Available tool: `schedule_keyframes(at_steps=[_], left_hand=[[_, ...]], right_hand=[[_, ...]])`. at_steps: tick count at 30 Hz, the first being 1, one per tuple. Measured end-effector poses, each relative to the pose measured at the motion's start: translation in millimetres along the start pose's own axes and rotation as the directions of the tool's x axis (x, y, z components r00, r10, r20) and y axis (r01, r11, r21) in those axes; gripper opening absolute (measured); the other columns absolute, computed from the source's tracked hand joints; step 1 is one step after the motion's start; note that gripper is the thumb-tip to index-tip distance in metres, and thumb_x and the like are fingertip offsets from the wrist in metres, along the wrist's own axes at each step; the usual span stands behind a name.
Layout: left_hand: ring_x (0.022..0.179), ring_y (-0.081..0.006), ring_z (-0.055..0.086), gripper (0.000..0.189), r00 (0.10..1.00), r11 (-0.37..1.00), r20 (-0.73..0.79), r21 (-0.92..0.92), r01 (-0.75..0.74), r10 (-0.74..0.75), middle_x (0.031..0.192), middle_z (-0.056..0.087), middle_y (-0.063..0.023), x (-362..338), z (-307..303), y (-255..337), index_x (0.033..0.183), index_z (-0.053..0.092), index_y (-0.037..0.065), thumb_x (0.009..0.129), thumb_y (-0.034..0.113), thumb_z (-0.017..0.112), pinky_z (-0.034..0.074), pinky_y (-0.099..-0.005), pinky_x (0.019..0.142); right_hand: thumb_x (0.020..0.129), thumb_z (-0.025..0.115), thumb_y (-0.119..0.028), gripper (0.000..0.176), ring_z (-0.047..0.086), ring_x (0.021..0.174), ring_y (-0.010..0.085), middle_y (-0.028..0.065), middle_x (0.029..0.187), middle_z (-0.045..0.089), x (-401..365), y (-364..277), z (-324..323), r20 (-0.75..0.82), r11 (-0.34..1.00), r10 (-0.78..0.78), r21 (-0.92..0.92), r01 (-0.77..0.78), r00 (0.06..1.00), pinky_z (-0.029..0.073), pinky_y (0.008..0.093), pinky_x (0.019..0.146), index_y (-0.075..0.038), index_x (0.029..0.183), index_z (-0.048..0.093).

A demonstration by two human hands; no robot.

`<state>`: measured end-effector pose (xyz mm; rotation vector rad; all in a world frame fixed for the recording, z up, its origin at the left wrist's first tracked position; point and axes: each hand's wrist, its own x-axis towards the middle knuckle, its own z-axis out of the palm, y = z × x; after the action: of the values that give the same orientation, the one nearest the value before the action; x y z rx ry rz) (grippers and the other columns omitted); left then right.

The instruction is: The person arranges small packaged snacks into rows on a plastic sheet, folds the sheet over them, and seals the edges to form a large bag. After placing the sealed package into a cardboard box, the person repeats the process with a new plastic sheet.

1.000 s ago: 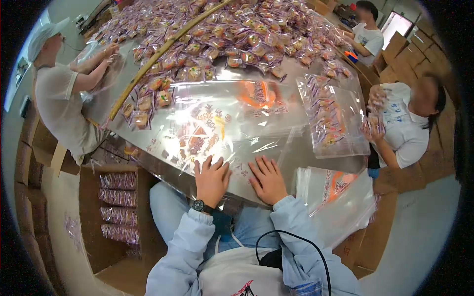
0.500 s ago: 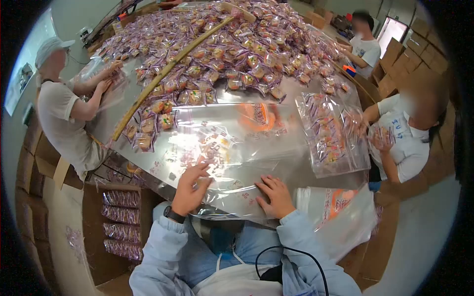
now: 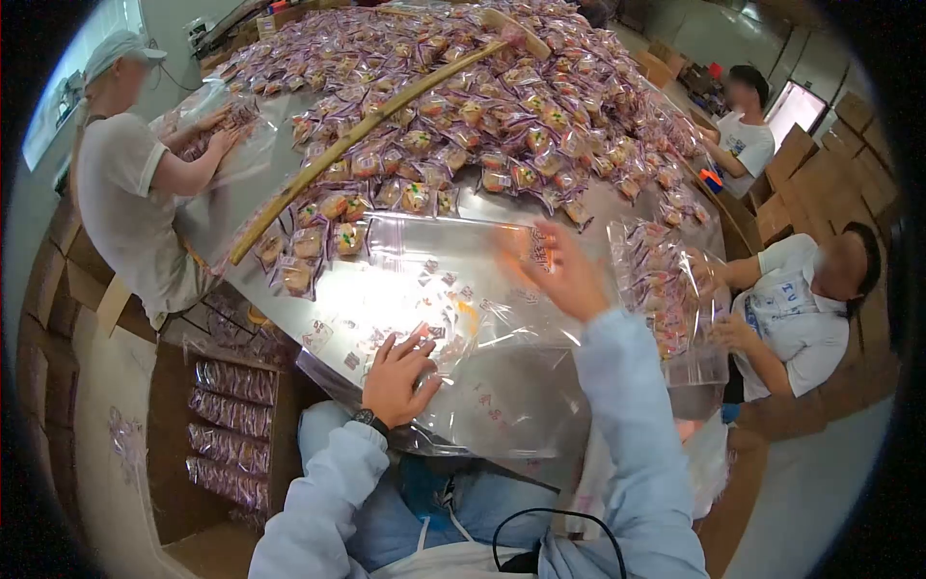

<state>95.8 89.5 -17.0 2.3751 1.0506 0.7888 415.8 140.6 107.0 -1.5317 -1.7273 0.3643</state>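
A large clear plastic bag [image 3: 502, 396] with printing lies flat on the metal table in front of me. My left hand [image 3: 400, 381] rests on its lower left part with the fingers spread. Stretched forward, my right hand [image 3: 571, 275] is over the bag's upper right part, beside the orange print, its fingers apart and partly smeared by motion. Just past the bag's far left corner sit several small wrapped pastries [image 3: 309, 246]. Beyond, a big heap of the same pastries [image 3: 521, 116] covers the table.
A wooden-handled tool [image 3: 367, 125] lies across the heap. On the right, a person handles a clear bag of pastries [image 3: 661, 289]. Another person stands at left, a third far right. Packed rows fill a carton [image 3: 174, 434] at lower left. More plastic bags [image 3: 709, 454] hang at lower right.
My right hand has moved from the bag's near edge forward to its far right part. My left hand stays on the bag's left side. The view has shifted slightly.
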Motion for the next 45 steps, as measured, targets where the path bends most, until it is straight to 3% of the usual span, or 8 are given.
schedule_keyframes(at_steps=[8, 14, 18, 22, 32, 41, 44, 45], left_hand=[[0.142, -0.0282, 0.047, 0.027, 0.993, 0.998, 0.096, 0.022, 0.059, -0.061, 0.142, 0.062, -0.0064, 6.2, -3.0, -1.3, 0.104, 0.068, 0.010, 0.090, 0.033, 0.069, 0.026, -0.0555, 0.123], [0.140, -0.0285, 0.049, 0.027, 0.987, 0.993, 0.111, 0.026, 0.115, -0.117, 0.140, 0.063, -0.0057, 11.8, -3.9, 1.2, 0.103, 0.066, 0.010, 0.089, 0.032, 0.071, 0.027, -0.0549, 0.122], [0.139, -0.0269, 0.049, 0.027, 0.990, 0.994, 0.095, 0.052, 0.100, -0.105, 0.139, 0.063, -0.0043, 11.7, 0.5, -2.3, 0.102, 0.066, 0.012, 0.088, 0.032, 0.074, 0.027, -0.0535, 0.122], [0.139, -0.0254, 0.049, 0.028, 0.987, 0.991, 0.107, 0.069, 0.115, -0.122, 0.139, 0.063, -0.0038, 10.5, 1.3, -3.4, 0.103, 0.066, 0.011, 0.088, 0.034, 0.074, 0.028, -0.0532, 0.122], [0.138, -0.0262, 0.051, 0.024, 0.992, 0.993, 0.072, 0.054, 0.102, -0.106, 0.138, 0.064, -0.0036, 10.5, -0.2, -5.8, 0.097, 0.066, 0.010, 0.091, 0.033, 0.071, 0.028, -0.0528, 0.122], [0.137, -0.0276, 0.051, 0.022, 0.994, 0.994, 0.029, 0.012, 0.108, -0.108, 0.136, 0.066, -0.0054, 7.0, 2.7, -3.6, 0.096, 0.066, 0.009, 0.092, 0.030, 0.071, 0.028, -0.0537, 0.121], [0.138, -0.0298, 0.051, 0.019, 0.994, 0.995, 0.025, -0.010, 0.102, -0.102, 0.136, 0.066, -0.0065, 4.9, 4.0, -2.8, 0.095, 0.067, 0.009, 0.093, 0.027, 0.069, 0.027, -0.0549, 0.122], [0.138, -0.0304, 0.051, 0.018, 0.996, 0.996, 0.026, -0.005, 0.087, -0.087, 0.136, 0.066, -0.0068, 5.1, 4.5, -3.8, 0.095, 0.067, 0.009, 0.093, 0.027, 0.069, 0.026, -0.0551, 0.122]], right_hand=[[0.069, 0.086, -0.067, 0.127, 0.036, 0.146, 0.0454, 0.0258, 0.162, 0.029, 151.4, 38.8, 145.3, 0.028, 0.974, 0.207, -0.096, -0.203, 0.978, 0.034, 0.0472, 0.121, -0.002, 0.160, 0.026], [0.059, 0.087, -0.071, 0.135, 0.030, 0.148, 0.0519, 0.0231, 0.171, 0.009, 193.1, 3.2, 204.2, 0.208, 0.872, 0.388, -0.398, -0.285, 0.898, 0.039, 0.0647, 0.113, -0.022, 0.165, 0.022], [0.063, 0.090, -0.057, 0.119, 0.038, 0.143, 0.0497, 0.0212, 0.169, 0.016, 204.9, -2.1, 222.6, 0.130, 0.828, 0.367, -0.498, -0.260, 0.921, 0.045, 0.0638, 0.106, -0.034, 0.163, 0.031], [0.064, 0.091, -0.048, 0.108, 0.046, 0.136, 0.0452, 0.0186, 0.152, 0.039, 209.1, 1.2, 218.9, 0.103, 0.839, 0.307, -0.498, -0.219, 0.946, 0.049, 0.0623, 0.100, -0.034, 0.158, 0.041], [0.066, 0.088, -0.036, 0.089, 0.062, 0.117, 0.0403, 0.0207, 0.134, 0.054, 195.8, 41.7, 192.1, -0.035, 0.786, 0.091, -0.612, -0.093, 0.995, 0.054, 0.0542, 0.096, -0.034, 0.148, 0.055], [0.070, 0.089, -0.015, 0.083, 0.065, 0.113, 0.0287, 0.0157, 0.122, 0.063, 128.6, 23.8, 47.7, -0.347, 0.995, -0.095, 0.002, 0.102, 0.933, 0.053, 0.0394, 0.098, -0.014, 0.147, 0.058], [0.078, 0.084, -0.011, 0.080, 0.067, 0.107, 0.0221, 0.0111, 0.122, 0.066, 81.1, 1.6, 0.1, -0.211, 0.735, 0.135, 0.677, 0.045, 0.968, 0.056, 0.0356, 0.094, -0.007, 0.151, 0.051], [0.086, 0.076, -0.008, 0.072, 0.068, 0.100, 0.0164, 0.0064, 0.119, 0.067, 58.5, -14.9, -15.9, -0.187, 0.713, 0.188, 0.701, -0.003, 0.964, 0.057, 0.0309, 0.088, -0.004, 0.152, 0.046]])
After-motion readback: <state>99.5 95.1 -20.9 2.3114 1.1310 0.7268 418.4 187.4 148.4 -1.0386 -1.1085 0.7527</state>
